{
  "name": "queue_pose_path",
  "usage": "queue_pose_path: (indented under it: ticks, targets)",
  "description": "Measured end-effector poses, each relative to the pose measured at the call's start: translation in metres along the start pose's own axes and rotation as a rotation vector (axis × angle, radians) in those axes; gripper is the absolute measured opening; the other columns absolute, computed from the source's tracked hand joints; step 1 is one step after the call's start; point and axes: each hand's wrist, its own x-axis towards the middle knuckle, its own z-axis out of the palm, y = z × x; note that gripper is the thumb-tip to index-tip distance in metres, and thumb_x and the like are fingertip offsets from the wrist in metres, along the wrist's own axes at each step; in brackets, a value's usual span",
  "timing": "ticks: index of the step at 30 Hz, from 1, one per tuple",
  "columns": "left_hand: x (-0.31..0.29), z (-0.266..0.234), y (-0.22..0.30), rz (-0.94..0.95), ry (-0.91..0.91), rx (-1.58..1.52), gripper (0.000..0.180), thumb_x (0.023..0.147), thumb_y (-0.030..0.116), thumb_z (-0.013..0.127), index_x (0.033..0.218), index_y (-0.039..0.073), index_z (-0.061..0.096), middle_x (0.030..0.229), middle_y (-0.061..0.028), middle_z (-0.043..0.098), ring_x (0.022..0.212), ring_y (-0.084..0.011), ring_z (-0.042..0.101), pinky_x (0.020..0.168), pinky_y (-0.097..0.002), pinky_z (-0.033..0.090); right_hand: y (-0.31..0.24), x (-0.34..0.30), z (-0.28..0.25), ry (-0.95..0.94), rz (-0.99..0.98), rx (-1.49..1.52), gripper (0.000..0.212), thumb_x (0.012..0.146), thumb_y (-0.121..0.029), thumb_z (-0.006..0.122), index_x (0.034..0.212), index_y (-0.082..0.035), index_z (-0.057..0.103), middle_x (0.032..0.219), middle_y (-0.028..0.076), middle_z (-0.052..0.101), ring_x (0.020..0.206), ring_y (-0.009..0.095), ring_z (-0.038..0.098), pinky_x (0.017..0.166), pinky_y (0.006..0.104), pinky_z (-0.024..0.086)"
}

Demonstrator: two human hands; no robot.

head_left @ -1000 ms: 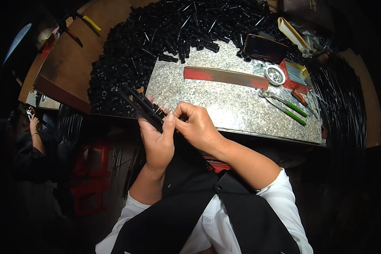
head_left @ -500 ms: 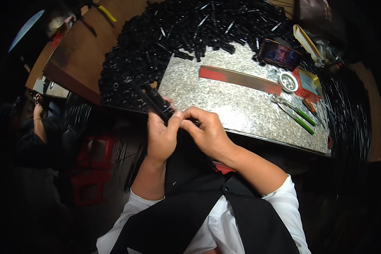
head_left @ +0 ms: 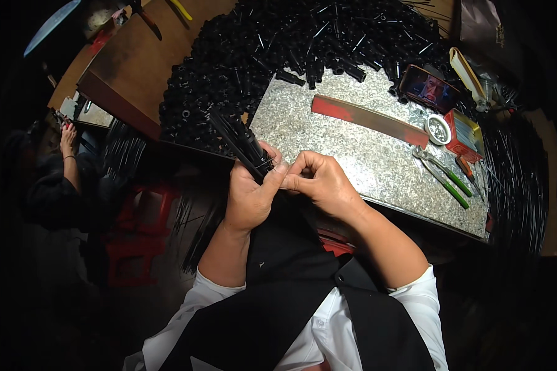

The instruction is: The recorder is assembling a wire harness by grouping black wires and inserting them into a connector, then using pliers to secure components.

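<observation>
Black rods (head_left: 240, 143), a thin bundle, sit in the left hand (head_left: 249, 196) just off the near-left corner of the speckled grey slab (head_left: 365, 154), slanting up & to the left from the fist. Going L to R: far left, another person's hand (head_left: 68, 137) is raised beside a dark sleeve, well apart from the work. Next, a brown worktop (head_left: 143, 59) w/ a yellow-handled tool (head_left: 181, 8) near its far edge. Then a big heap of short black tubes (head_left: 260, 55) spreads over the worktop & round the slab's far side, some lying on the slab itself. Left hand fingers are wrapped round the lower end of the bundle, thumb pressed vs. the rods near their tips. Right hand (head_left: 320, 183) is touching the left, fingers curled & pressed together at the bundle's near end; whether they pinch one rod can't be told. Both hands hover over the slab's near edge, above a black vest & white shirt. Further R on the slab: a long red & grey flat bar (head_left: 368, 120), a phone (head_left: 428, 88) w/ lit screen, a small round white tin (head_left: 438, 129), green-handled pliers (head_left: 447, 179), a red box (head_left: 463, 131). Far right, loops of black wire (head_left: 518, 179) hang beside the slab.
</observation>
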Motion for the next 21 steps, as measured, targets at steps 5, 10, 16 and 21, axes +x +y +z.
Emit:
queue_pose_path:
  ticks: [5, 10, 16, 21]
  targets:
    - [-0.0026, -0.0044, -0.0025, 0.004, -0.046, 0.009, 0.019, 0.085, -0.005, 0.054, 0.098, 0.005, 0.044, 0.086, -0.0034, 0.046, 0.079, -0.0088, 0.047, 0.071, -0.0228, 0.041, 0.0024, 0.0020, -0.0021, -0.060, 0.033, 0.024, 0.021, 0.082, -0.012, 0.071, 0.076, -0.004, 0.053, 0.071, 0.002, 0.059, 0.066, 0.006, 0.055, 0.061, 0.0199, 0.046]
    - [-0.0034, -0.0048, -0.0017, 0.015, -0.082, 0.037, 0.020, 0.085, -0.005, 0.054, 0.098, 0.005, 0.044, 0.086, -0.0038, 0.046, 0.080, -0.0095, 0.046, 0.072, -0.0240, 0.041, 0.0033, 0.0024, -0.0030, -0.074, 0.071, 0.055, 0.021, 0.081, -0.011, 0.072, 0.078, -0.004, 0.053, 0.073, 0.001, 0.058, 0.068, 0.005, 0.055, 0.061, 0.0196, 0.045]
    - [-0.0046, -0.0063, -0.0081, 0.110, -0.109, 0.183, 0.023, 0.085, -0.006, 0.053, 0.102, 0.004, 0.042, 0.091, -0.0051, 0.046, 0.082, -0.0098, 0.047, 0.077, -0.0253, 0.042, 0.0067, 0.0010, -0.0048, -0.055, 0.047, 0.007, 0.020, 0.081, -0.010, 0.072, 0.081, -0.004, 0.053, 0.074, -0.001, 0.056, 0.069, 0.003, 0.052, 0.061, 0.0186, 0.044]
    - [-0.0069, -0.0002, -0.0075, 0.159, -0.091, 0.281, 0.024, 0.084, -0.007, 0.052, 0.103, 0.004, 0.041, 0.094, -0.0057, 0.046, 0.084, -0.0095, 0.047, 0.078, -0.0257, 0.042, 0.0083, -0.0052, -0.0068, -0.034, 0.029, 0.023, 0.019, 0.082, -0.009, 0.071, 0.083, -0.003, 0.053, 0.077, -0.001, 0.056, 0.071, 0.003, 0.052, 0.063, 0.0187, 0.044]
